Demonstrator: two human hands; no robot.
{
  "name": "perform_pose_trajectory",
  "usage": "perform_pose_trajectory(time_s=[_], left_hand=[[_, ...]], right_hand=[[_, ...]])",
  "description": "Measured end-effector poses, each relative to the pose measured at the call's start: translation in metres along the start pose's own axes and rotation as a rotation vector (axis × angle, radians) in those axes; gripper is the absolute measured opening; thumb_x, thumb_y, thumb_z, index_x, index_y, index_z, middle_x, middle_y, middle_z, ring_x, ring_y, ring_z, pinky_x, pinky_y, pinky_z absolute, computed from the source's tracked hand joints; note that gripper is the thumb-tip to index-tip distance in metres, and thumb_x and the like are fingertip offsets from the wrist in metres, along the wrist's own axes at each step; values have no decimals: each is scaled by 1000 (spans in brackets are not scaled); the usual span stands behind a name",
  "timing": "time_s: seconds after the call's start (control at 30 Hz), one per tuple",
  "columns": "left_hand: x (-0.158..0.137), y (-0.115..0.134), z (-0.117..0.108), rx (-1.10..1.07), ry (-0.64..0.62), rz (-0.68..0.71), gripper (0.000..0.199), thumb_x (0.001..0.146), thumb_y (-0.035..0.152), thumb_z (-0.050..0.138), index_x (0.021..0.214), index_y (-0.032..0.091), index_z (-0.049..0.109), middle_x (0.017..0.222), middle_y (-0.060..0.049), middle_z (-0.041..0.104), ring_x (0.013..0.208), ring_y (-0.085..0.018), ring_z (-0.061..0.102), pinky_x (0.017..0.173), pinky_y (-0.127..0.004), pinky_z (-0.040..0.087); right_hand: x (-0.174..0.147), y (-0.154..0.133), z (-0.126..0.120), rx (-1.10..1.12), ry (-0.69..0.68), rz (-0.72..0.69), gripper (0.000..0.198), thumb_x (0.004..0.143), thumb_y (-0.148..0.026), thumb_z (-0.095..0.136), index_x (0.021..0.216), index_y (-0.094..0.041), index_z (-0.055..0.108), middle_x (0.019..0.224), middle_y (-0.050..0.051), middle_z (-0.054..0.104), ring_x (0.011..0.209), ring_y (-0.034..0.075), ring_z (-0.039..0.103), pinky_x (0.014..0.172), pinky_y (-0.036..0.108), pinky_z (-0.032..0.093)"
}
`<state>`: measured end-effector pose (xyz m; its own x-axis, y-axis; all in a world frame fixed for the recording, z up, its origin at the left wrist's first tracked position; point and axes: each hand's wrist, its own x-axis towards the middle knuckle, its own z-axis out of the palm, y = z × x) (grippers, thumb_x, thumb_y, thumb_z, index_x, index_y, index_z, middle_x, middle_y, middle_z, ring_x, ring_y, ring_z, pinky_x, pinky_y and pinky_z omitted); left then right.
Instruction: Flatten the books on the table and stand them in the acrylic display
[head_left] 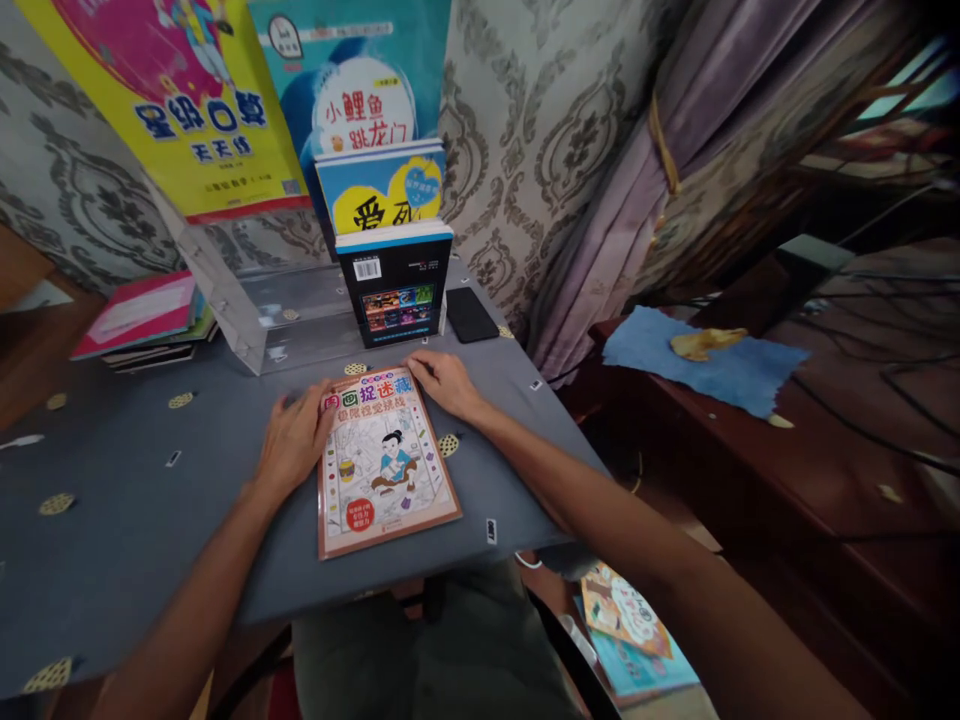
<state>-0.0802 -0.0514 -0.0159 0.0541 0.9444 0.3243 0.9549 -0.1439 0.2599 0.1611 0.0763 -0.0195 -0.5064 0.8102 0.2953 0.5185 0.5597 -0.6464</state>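
A thin picture book (390, 470) with a peach border and a drawing of a seated figure lies face up on the table. My left hand (296, 435) is closed on its upper left edge, the fingers partly covering the cover's corner. At the upper right corner, my right hand (446, 385) grips the book with bent fingertips; the thumb's place is hard to make out. Just beyond both hands stands a clear acrylic book rack (307, 325), with a black-backed book (397, 290) upright in it.
A dark phone (471, 315) lies right of the rack. Stacked books (142, 315) sit at the table's left. More books (637, 640) lie below the right edge of the grey-covered table (180, 480). A blue cloth (697, 360) rests on dark red furniture beside a purple curtain (622, 190).
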Motion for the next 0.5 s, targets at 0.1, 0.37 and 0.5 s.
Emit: perform_pose_trajectory(time_s=[0.1, 0.37, 0.5], left_hand=[[3, 14, -2, 29, -68, 75, 42, 102, 38, 37, 137, 20, 53, 136, -16, 65, 125, -32, 61, 116, -64, 25], [6, 51, 7, -122, -271, 320, 42, 103, 33, 36, 140, 23, 53, 149, -10, 55, 144, -26, 45, 121, -61, 19], [-5, 68, 5, -160, -359, 423, 42, 104, 31, 35, 141, 24, 53, 149, -9, 55, 147, -25, 39, 122, -62, 15]], right_hand=[[-1, 1, -1, 8, -1, -21, 30, 101, -26, 45, 102, -17, 73, 99, 6, 76, 87, 18, 66, 77, 26, 41], [-2, -1, -1, -14, -8, -39, 29, 100, -26, 46, 100, -17, 73, 91, 4, 74, 78, 16, 62, 70, 25, 38], [-2, 0, -1, -6, -4, -42, 28, 100, -27, 47, 101, -17, 73, 94, 5, 75, 83, 18, 63, 73, 26, 39]])
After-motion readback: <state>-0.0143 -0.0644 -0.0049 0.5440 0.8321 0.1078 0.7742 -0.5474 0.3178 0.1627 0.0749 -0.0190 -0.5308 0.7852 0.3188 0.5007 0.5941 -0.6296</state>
